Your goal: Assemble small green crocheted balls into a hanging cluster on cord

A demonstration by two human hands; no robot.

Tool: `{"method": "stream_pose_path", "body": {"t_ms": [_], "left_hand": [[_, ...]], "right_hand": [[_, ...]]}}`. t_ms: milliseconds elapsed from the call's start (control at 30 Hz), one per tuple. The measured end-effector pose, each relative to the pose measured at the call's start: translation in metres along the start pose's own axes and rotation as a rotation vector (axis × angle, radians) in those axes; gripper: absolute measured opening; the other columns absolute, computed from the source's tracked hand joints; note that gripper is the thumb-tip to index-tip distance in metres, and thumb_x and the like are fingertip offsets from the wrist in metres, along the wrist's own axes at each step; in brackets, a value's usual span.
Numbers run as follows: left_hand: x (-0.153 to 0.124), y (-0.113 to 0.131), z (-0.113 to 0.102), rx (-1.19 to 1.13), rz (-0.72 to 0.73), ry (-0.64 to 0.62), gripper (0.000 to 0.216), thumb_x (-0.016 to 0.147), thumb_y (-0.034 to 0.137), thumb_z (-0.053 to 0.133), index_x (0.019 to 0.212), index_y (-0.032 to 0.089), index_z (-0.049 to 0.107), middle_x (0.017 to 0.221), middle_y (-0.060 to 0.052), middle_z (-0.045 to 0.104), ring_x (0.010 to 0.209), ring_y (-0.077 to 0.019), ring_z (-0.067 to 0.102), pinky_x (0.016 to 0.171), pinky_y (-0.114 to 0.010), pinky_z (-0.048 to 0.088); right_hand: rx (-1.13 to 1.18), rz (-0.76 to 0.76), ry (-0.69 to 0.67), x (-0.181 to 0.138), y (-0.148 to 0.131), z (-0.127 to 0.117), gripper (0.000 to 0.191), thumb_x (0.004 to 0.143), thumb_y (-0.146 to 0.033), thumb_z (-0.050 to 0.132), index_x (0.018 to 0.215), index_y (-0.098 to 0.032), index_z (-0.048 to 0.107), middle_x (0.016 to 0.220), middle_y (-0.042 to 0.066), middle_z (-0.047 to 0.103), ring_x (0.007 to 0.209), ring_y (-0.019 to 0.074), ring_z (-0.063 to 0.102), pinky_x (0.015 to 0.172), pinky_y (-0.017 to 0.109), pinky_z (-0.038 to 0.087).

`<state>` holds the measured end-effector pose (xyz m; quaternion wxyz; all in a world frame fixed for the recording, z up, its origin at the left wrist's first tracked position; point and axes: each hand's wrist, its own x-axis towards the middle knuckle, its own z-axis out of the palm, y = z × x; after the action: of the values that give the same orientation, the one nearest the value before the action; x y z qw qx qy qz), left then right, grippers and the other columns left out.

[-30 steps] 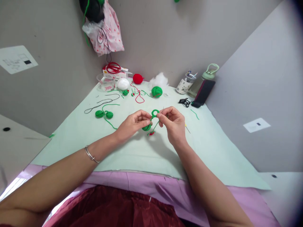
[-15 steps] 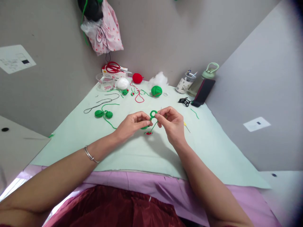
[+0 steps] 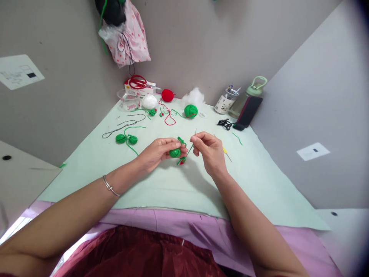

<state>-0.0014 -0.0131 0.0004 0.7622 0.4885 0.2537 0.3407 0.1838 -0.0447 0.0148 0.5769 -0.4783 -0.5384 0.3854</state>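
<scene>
Above the counter's (image 3: 259, 181) middle, the left hand (image 3: 157, 152) pinched a green crochet ball (image 3: 174, 152), fingers closed on it. Right hand (image 3: 209, 148) pinched a needle (image 3: 193, 135) trailing green yarn (image 3: 188, 149). Two green balls (image 3: 126, 139) lay well left; scissors (image 3: 138, 82) far back.

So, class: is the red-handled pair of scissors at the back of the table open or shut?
Shut, as far as shows. The scissors lie flat on a white box, both red loops side by side, blades forming one thin line.
</scene>
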Motion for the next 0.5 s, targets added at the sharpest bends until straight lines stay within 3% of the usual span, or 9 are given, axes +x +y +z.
{"method": "stream_pose_path", "body": {"t_ms": [267, 500], "left_hand": [[0.0013, -0.0011, -0.0001, -0.038, 0.000, -0.027, 0.026, 0.086, 0.037, 0.068, 0.092, 0.012, 0.073, 0.095, -0.010, 0.073, 0.089, -0.0205, 0.068, 0.090, -0.041, 0.055], [0.0011, 0.0007, -0.0001, -0.055, -0.013, -0.019, 0.024, 0.088, 0.033, 0.065, 0.093, 0.010, 0.070, 0.097, -0.011, 0.072, 0.086, -0.0195, 0.070, 0.082, -0.034, 0.058]], "right_hand": [[0.072, -0.018, -0.047, -0.0019, -0.0030, 0.0016, 0.026, 0.081, -0.044, 0.074, 0.088, -0.020, 0.068, 0.072, -0.002, 0.063, 0.054, 0.0092, 0.057, 0.055, 0.025, 0.050], [0.061, -0.071, -0.003, -0.0017, -0.0044, 0.0017, 0.022, 0.076, -0.035, 0.080, 0.075, -0.019, 0.065, 0.070, -0.003, 0.061, 0.053, 0.0074, 0.053, 0.053, 0.024, 0.047]]}}
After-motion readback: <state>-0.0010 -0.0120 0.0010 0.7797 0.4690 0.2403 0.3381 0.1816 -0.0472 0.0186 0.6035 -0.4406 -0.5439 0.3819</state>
